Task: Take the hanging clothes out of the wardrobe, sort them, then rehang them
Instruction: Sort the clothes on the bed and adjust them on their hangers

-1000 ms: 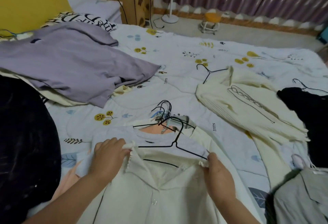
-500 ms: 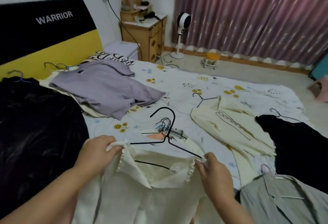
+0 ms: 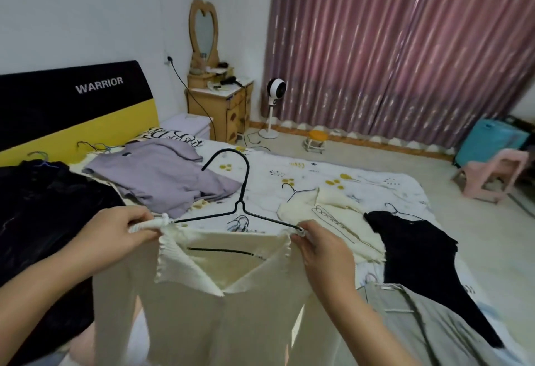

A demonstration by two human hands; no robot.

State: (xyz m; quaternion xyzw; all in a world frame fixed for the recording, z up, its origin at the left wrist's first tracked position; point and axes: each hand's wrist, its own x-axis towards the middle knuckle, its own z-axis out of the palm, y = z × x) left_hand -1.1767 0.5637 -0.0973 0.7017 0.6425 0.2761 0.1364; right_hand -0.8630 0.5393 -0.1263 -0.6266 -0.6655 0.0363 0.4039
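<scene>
1. Bed (image 3: 318, 171): five garments lie on it, namely one black at left, one lilac top (image 3: 162, 174), one cream knit (image 3: 333, 221), one black dress (image 3: 419, 252), one grey shirt (image 3: 428, 325).
2. Cream shirt (image 3: 202, 302): one, held up above the bed on one black wire hanger (image 3: 240, 209).
3. Left hand (image 3: 115, 238) and right hand (image 3: 321, 249): fingers curled, each pinching a shoulder.
4. Risk: the collar gapes open, so the shirt may slide off if tilted.

Held between left hand (image 3: 115, 232) and right hand (image 3: 321, 245): shirt (image 3: 220, 302) on hanger (image 3: 240, 206). Beyond hands, on bed (image 3: 362, 180): jacket (image 3: 162, 174) behind left hand, knit top (image 3: 327, 215) and dress (image 3: 419, 247) right of right hand.
</scene>
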